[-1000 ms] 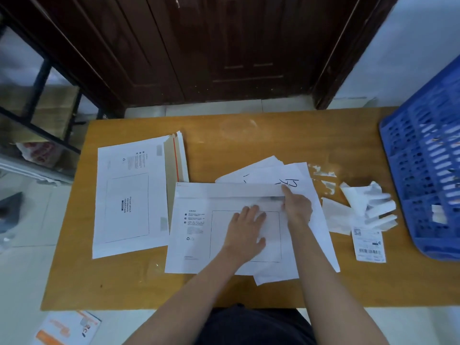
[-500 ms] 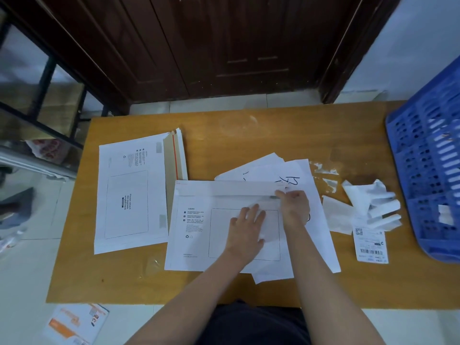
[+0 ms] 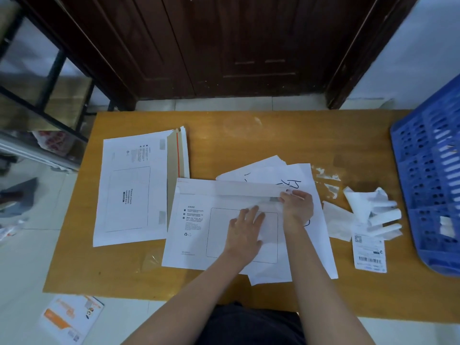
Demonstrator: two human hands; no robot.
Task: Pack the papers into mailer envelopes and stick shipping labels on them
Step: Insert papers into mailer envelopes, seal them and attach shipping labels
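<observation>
On the wooden table point(image 3: 286, 135), bare from 10 to 2 o'clock, the mailer envelope point(image 3: 196, 227) lies under my flat, open left hand point(image 3: 245, 229) while my right hand point(image 3: 297, 205) at 1 o'clock pinches the strip point(image 3: 251, 189) at its flap, loose papers point(image 3: 321, 235) beneath, shipping label point(image 3: 369, 252) at 3 o'clock
</observation>
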